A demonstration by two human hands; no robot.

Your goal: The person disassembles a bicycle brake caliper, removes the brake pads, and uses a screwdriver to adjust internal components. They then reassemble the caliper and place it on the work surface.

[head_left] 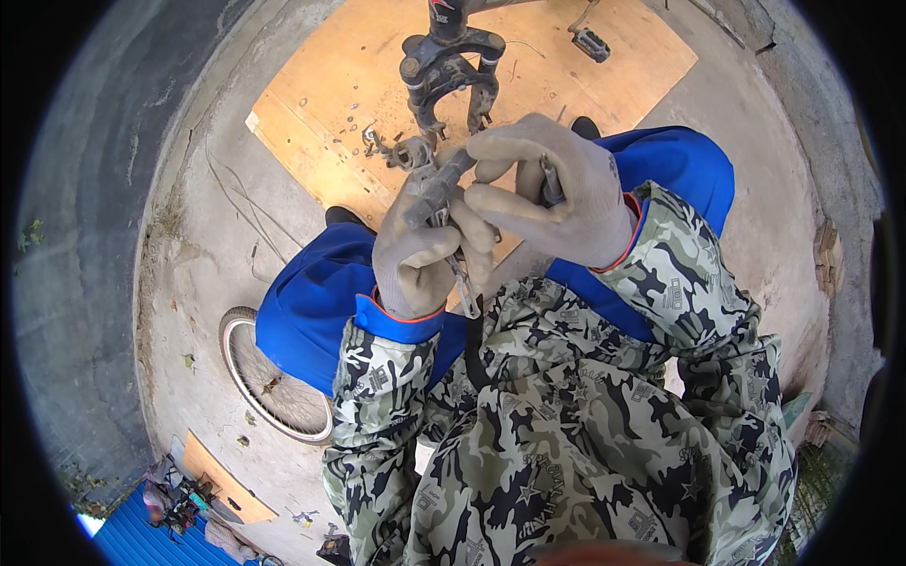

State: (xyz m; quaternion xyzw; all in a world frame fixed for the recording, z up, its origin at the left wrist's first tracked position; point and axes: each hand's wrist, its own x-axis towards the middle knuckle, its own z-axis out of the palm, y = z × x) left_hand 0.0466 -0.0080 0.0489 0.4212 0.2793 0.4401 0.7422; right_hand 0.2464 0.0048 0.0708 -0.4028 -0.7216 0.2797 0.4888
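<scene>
My left hand (415,250), in a pale grey work glove, is closed around a dirty bicycle part that looks like a brake lever (438,194). It has a round clamp at its far end, a dark grey barrel and a flat silver arm hanging toward my lap. My gloved right hand (571,193) is beside it, its fingertips close to the barrel; whether they touch cannot be made out. Curled in the right fingers is a small dark metal piece (551,181), partly hidden. Just beyond both hands stands a black bicycle fork (451,71).
A wooden board (321,90) lies under the fork, scattered with small metal parts (373,140). A black pedal (592,44) is at its far right. A spoked wheel (228,363) rests left of my blue-clad knee. Thin cable (247,200) lies on the concrete; another board (226,481) is behind left.
</scene>
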